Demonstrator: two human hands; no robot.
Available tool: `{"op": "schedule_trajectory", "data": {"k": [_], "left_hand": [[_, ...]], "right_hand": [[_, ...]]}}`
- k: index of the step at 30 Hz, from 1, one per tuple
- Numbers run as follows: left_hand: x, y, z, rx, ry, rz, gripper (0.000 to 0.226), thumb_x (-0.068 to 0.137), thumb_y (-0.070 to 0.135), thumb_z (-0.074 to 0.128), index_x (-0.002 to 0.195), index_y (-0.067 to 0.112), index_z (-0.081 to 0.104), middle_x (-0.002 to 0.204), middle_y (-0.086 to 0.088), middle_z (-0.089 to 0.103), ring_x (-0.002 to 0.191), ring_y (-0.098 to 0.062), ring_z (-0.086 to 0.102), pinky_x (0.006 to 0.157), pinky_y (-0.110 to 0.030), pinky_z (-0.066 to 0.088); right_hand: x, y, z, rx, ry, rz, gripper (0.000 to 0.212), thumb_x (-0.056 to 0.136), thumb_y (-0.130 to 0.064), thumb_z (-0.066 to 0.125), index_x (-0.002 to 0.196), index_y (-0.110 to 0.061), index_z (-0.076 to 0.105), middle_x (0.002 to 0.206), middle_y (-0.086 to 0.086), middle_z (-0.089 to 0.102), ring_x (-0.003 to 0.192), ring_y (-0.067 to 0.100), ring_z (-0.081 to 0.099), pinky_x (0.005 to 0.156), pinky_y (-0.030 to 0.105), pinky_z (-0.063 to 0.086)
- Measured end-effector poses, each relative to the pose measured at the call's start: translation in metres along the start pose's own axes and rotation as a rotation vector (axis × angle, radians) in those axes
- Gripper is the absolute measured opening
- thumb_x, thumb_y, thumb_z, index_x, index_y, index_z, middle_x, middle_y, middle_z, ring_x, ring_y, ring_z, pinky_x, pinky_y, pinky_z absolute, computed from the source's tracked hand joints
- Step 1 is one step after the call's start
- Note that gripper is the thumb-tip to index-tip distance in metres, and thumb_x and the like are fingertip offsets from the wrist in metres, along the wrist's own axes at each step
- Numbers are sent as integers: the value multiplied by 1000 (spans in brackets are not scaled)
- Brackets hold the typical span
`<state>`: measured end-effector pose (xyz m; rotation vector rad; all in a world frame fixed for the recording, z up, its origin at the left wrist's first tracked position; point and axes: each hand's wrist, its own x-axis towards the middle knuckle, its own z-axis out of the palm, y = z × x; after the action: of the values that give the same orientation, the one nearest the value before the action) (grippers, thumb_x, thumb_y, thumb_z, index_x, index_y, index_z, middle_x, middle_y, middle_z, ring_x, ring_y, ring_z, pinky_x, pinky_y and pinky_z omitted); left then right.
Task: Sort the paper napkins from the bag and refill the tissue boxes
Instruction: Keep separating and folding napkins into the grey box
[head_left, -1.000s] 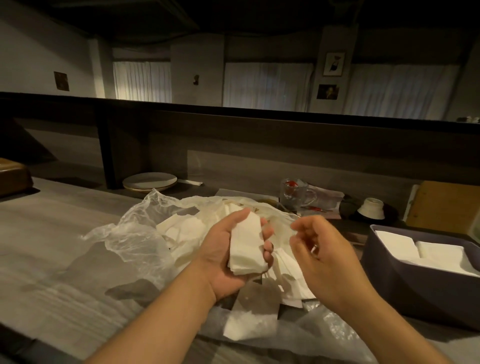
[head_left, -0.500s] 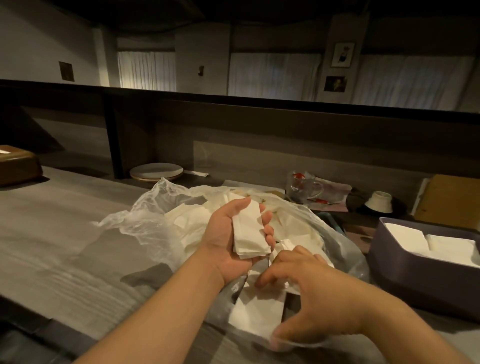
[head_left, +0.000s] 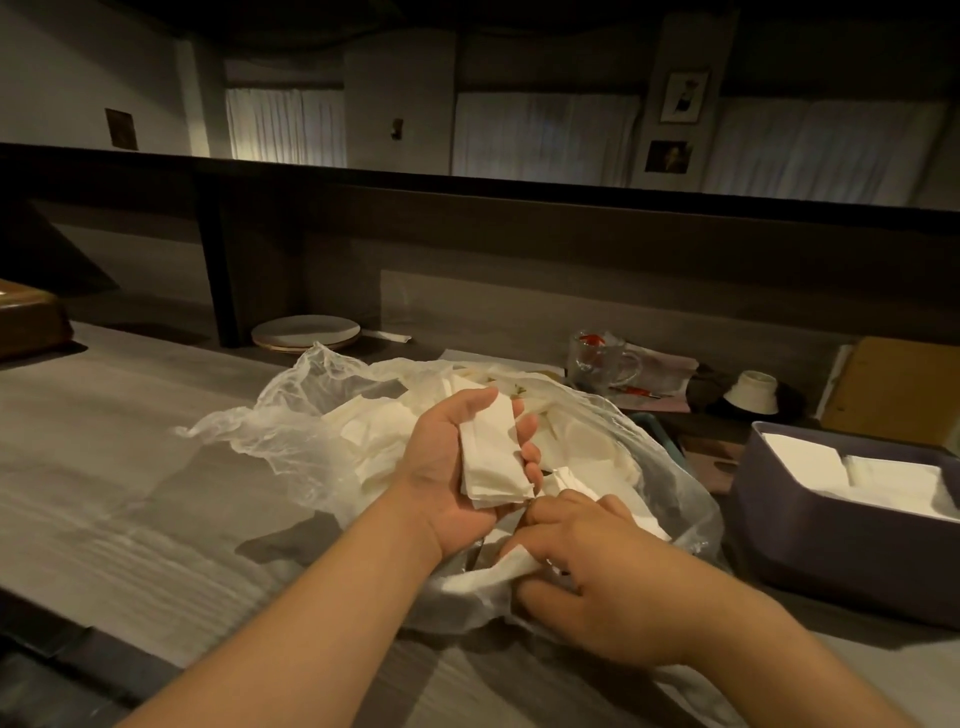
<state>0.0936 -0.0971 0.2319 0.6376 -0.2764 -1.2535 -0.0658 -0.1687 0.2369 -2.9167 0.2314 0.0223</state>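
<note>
Over the bag (head_left: 270, 441) at mid-tabletop (head_left: 104, 493), my left hand (head_left: 457, 467) grips a napkin stack (head_left: 491, 457); my right hand (head_left: 597, 582) pinches one napkin (head_left: 498, 569) inside.

Right tissue box (head_left: 831, 530) edge and brown box (head_left: 28, 325) cropped.

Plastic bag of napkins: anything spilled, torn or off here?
Nothing spilled or torn that I can see. The plastic bag lies crumpled open on the counter, with the loose napkins jumbled inside rather than stacked. The left hand holds a folded stack; the right hand pinches another napkin. The tissue box sits upright.
</note>
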Motion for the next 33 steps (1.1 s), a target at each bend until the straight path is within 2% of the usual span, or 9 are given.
{"op": "schedule_trajectory", "data": {"k": [3, 6, 9, 12, 15, 19, 26, 30, 33], "left_hand": [[0, -1, -1, 14, 7, -2, 51, 84, 29, 66, 131, 10, 59, 95, -15, 67, 70, -24, 57, 69, -36, 48], [1, -1, -2, 14, 14, -1, 54, 82, 29, 67, 133, 9, 60, 98, -15, 66, 72, -24, 57, 71, -36, 47], [0, -1, -2, 4, 9, 2, 52, 83, 27, 68, 131, 10, 60, 98, -15, 65, 72, -24, 56, 72, -36, 46], [0, -1, -2, 13, -17, -26, 46, 85, 29, 66, 127, 12, 61, 96, -13, 65, 71, -22, 55, 71, -35, 46], [1, -2, -3, 10, -39, -56, 44, 85, 29, 66, 125, 13, 61, 95, -11, 64, 71, -22, 55, 71, -34, 45], [1, -5, -3, 9, -40, -42, 47, 84, 28, 67, 128, 12, 60, 97, -12, 64, 71, -22, 55, 72, -35, 45], [-1, -5, 0, 20, 3, -18, 46, 85, 27, 66, 127, 11, 59, 97, -13, 63, 70, -23, 55, 71, -36, 46], [-3, -3, 2, 81, 10, -24, 52, 84, 29, 66, 133, 14, 59, 96, -12, 65, 74, -24, 58, 74, -35, 51], [-10, -4, 7, 173, -28, -30, 54, 85, 32, 64, 135, 12, 61, 108, -15, 62, 97, -31, 57, 103, -45, 48]], "right_hand": [[4, 4, 4, 12, 22, 53, 39, 101, -61, 44, 113, -31, 65, 110, -19, 54, 108, 4, 42, 103, 39, 30], [5, 4, 5, 14, 53, 66, 40, 99, -64, 45, 111, -32, 66, 107, -21, 56, 105, 3, 43, 101, 39, 31], [4, 2, 2, 77, 85, 67, 20, 98, -47, 60, 116, -41, 68, 110, -24, 63, 107, -1, 47, 105, 36, 30], [0, 5, -3, 240, 139, 133, 31, 91, -22, 69, 111, -47, 72, 113, -25, 65, 110, 1, 55, 103, 24, 42], [-2, 9, -4, 273, 137, 175, 36, 93, -19, 70, 113, -48, 68, 122, -25, 61, 114, 3, 55, 93, 13, 45], [2, 11, 3, 173, 120, 161, 40, 92, -23, 68, 121, -50, 62, 112, -23, 62, 104, 5, 55, 104, 35, 46], [7, 5, 11, 113, 182, 10, 22, 93, -43, 69, 115, -45, 68, 109, -25, 64, 103, 0, 50, 106, 37, 40], [-2, 5, 3, 400, 279, 96, 16, 92, -34, 73, 104, -45, 71, 98, -31, 66, 94, -8, 58, 83, 17, 52], [-9, 6, -10, 747, 411, 153, 8, 95, -31, 67, 100, -36, 72, 95, -22, 70, 88, -1, 66, 78, 19, 57]]}}
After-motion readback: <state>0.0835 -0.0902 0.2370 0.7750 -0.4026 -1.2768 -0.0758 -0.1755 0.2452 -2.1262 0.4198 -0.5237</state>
